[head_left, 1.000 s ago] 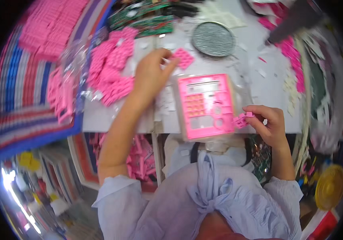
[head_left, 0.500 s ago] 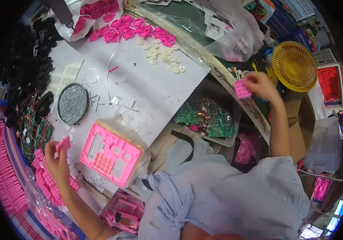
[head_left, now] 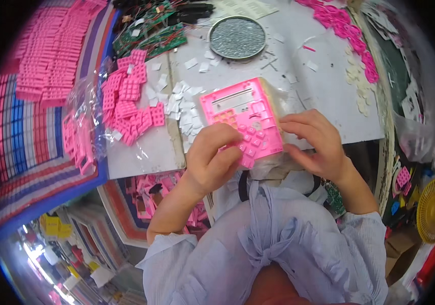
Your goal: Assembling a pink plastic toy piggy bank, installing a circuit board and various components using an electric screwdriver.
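Note:
A pink plastic casing (head_left: 268, 109) with a slot window and key openings lies tilted on a plastic-wrapped pad (head_left: 275, 105) at the table's front edge. My left hand (head_left: 212, 155) pinches a pink keypad (head_left: 250, 145) with raised, marked keys, held at an angle over the casing's lower part. The keypad covers some of the openings. At the casing's right edge is my right hand (head_left: 316, 145), fingers and thumb apart, with nothing seen in it; whether its fingertips touch the edge I cannot tell. More pink keypads (head_left: 128, 94) lie piled to the left.
Small white squares (head_left: 182, 109) are scattered beside the pile. A round tin (head_left: 237, 36) of small grey metal parts stands behind the casing. Green circuit boards (head_left: 151, 33) lie far left, stacked pink parts (head_left: 55, 56) beyond them. Pink coils (head_left: 349, 30) and a yellow basket (head_left: 433, 209) are at right.
My view has turned toward the left. Both hands have come in from the sides to the casing. The left brings a pink keypad; the pink piece is gone from the right.

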Demonstrator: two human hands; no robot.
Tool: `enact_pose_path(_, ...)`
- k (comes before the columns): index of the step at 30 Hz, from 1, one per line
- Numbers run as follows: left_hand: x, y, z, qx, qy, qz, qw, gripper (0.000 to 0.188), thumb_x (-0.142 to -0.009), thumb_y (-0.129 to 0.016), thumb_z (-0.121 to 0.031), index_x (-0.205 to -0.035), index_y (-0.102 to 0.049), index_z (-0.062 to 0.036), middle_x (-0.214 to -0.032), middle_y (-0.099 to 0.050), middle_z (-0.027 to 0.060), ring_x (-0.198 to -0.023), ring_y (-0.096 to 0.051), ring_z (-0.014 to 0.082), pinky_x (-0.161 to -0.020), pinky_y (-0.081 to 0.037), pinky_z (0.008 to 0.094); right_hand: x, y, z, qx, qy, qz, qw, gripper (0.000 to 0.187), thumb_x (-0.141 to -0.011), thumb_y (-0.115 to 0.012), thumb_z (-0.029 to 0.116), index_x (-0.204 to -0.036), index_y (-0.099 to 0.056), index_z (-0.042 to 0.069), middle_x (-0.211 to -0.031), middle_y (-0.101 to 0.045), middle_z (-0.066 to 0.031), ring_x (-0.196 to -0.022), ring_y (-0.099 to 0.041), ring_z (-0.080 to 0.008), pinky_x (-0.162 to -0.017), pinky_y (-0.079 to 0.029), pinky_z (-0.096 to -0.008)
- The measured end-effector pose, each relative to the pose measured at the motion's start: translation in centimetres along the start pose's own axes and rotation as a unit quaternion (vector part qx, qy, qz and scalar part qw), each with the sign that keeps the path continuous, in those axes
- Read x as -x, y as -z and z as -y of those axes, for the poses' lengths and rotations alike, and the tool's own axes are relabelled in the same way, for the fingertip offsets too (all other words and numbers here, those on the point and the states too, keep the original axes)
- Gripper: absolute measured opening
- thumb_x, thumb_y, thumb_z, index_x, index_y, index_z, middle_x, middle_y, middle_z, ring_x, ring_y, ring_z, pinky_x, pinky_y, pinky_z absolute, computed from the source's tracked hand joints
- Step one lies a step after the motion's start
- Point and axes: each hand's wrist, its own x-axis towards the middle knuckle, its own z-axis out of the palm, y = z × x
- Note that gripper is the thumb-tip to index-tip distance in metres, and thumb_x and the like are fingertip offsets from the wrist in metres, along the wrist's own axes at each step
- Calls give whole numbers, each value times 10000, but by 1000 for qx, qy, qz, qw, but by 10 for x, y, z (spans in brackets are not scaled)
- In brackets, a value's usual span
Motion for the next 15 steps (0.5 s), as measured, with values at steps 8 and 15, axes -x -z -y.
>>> enact_pose_path(8,15,8,0,6,51,8,999,327,-669,-759,40,-947,-602,-32,-1015,-663,153,-898,-672,338,-751,-566,423,-32,-34,12,-60,97,9,993,496,-663,-848,87,-1121,-657,83,-1133,-647,-74,-883,-642,-299,-736,-534,-368)
enact_pose_path(15,30,15,-12,191,222,101,951,468,-749,-745,88,-1147,-541,-50,-1051,-639,138,-916,-658,299,-754,-562,391,-35,-39,28,-76,34,179,980,248,-788,-774,116,-1018,-688,78,-953,-672,-68,-756,-662,-235,-649,-530,-368)
